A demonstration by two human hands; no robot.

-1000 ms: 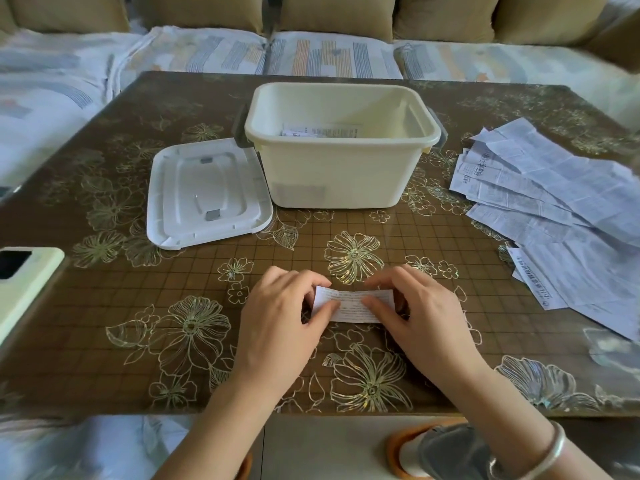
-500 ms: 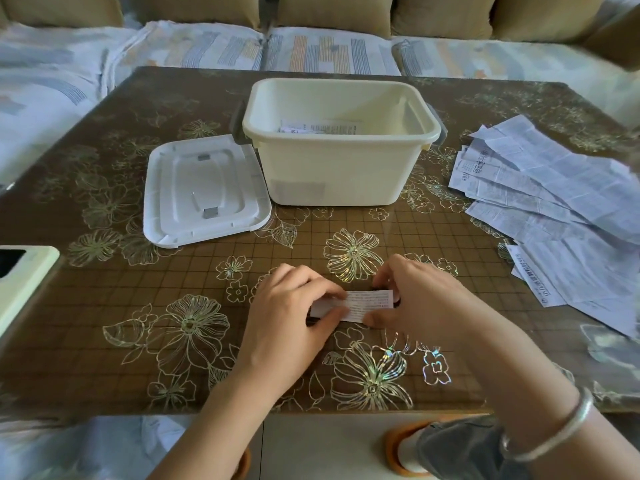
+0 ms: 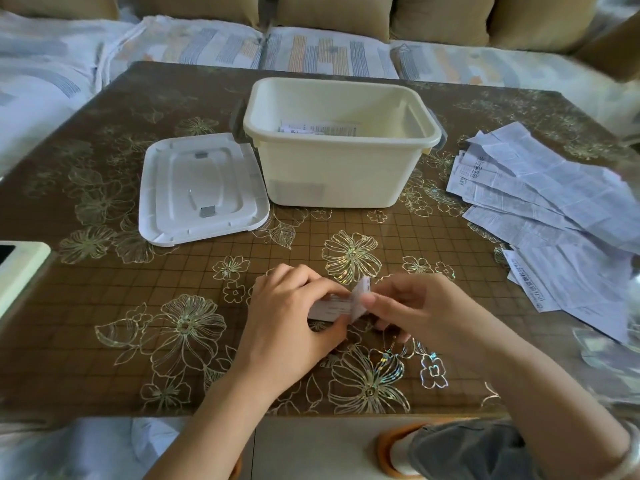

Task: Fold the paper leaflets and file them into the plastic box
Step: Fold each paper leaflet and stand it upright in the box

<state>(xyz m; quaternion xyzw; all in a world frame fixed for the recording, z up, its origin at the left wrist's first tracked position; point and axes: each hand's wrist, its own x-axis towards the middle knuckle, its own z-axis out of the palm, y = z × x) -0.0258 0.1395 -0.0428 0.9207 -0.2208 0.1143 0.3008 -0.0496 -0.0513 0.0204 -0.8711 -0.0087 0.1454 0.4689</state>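
Note:
A small folded leaflet point(image 3: 334, 307) lies near the table's front edge between my hands. My left hand point(image 3: 287, 320) presses its left half flat with the fingertips. My right hand point(image 3: 412, 308) pinches the right end and holds it bent upward. Behind them stands the cream plastic box point(image 3: 341, 174), open, with folded leaflets point(image 3: 318, 128) showing on its floor. A spread of unfolded leaflets point(image 3: 554, 216) covers the table's right side.
The box's white lid point(image 3: 199, 188) lies upside down to the left of the box. A pale device point(image 3: 19, 271) sits at the left table edge. A sofa with patterned covers point(image 3: 329, 53) runs behind the table.
The right end of the folded strip has been lifted up and bent toward the left. My right hand moved from lying on the strip to pinching its raised end.

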